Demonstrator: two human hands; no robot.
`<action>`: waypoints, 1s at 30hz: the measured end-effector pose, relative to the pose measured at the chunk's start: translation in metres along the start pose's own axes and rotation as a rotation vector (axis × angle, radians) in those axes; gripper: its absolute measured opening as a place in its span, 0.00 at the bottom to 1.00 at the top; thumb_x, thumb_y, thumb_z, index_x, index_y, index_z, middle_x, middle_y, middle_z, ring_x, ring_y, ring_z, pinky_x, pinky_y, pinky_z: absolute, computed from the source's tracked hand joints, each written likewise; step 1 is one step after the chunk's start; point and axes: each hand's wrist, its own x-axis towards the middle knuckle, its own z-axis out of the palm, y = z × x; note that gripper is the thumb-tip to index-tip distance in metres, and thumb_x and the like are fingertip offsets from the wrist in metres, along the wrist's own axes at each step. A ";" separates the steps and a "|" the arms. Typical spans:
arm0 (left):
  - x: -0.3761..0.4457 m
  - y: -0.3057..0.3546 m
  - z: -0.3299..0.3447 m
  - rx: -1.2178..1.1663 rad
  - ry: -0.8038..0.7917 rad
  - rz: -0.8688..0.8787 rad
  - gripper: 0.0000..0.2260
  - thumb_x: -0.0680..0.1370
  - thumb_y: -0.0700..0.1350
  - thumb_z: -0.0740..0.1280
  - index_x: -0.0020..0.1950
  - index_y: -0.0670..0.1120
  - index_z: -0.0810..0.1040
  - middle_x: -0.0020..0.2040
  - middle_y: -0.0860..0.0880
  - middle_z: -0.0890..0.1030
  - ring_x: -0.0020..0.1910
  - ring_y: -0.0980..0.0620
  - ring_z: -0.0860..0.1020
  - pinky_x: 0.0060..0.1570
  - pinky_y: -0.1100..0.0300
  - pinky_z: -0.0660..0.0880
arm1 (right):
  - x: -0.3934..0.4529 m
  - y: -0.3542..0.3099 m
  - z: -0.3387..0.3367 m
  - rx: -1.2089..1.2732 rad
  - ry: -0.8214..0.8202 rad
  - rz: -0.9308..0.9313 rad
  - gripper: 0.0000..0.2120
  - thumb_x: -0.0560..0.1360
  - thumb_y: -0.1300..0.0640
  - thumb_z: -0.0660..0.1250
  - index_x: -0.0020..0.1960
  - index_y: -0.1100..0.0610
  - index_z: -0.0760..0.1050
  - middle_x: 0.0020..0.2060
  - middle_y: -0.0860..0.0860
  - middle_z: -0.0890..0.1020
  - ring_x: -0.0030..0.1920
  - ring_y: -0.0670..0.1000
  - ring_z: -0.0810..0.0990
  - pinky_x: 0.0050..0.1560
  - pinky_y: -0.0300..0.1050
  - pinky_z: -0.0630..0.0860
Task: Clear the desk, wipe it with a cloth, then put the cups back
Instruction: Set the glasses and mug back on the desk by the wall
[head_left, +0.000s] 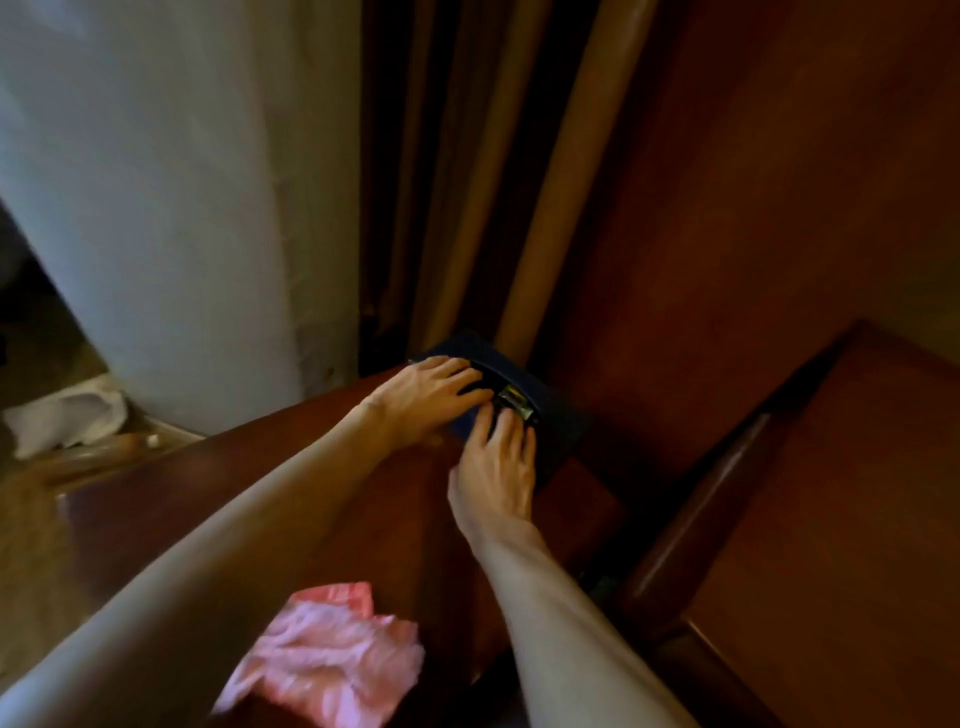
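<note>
brown curtains (467, 171) hang beside a white wall (156, 182); crumpled white fabric (67, 415) lies on the floor

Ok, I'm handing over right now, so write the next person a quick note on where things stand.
Left hand and right hand: fingers extended onto the dark blue tray at the desk's far corner, by small packets; grip unclear.
Pink cloth lies crumpled on the near edge, untouched.
No cups in view.
Done: most of the desk is bare.
Left: move the tray off, wipe, return the cups.

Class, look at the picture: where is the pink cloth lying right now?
In the head view, the pink cloth lies crumpled on the wooden desk's near edge, bottom centre, between the person's two forearms.
</note>
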 end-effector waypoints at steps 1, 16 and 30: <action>0.013 -0.001 0.008 0.012 -0.028 -0.001 0.40 0.77 0.57 0.72 0.83 0.48 0.56 0.80 0.46 0.62 0.79 0.44 0.59 0.77 0.49 0.59 | 0.007 0.001 0.010 -0.011 0.036 -0.002 0.37 0.77 0.53 0.72 0.79 0.65 0.61 0.73 0.64 0.69 0.74 0.63 0.69 0.75 0.59 0.65; -0.026 -0.012 -0.042 0.046 0.071 -0.108 0.31 0.76 0.70 0.63 0.71 0.51 0.72 0.62 0.53 0.77 0.62 0.52 0.75 0.38 0.59 0.76 | 0.039 0.005 -0.092 -0.149 -0.251 -0.189 0.36 0.75 0.58 0.74 0.77 0.62 0.60 0.74 0.61 0.66 0.74 0.61 0.65 0.68 0.54 0.70; -0.080 0.068 -0.283 0.020 0.363 -0.179 0.35 0.78 0.68 0.58 0.82 0.54 0.58 0.68 0.51 0.73 0.67 0.49 0.70 0.42 0.52 0.79 | -0.082 0.110 -0.331 -0.158 0.076 -0.342 0.25 0.80 0.56 0.69 0.74 0.58 0.67 0.67 0.56 0.70 0.70 0.59 0.68 0.54 0.55 0.71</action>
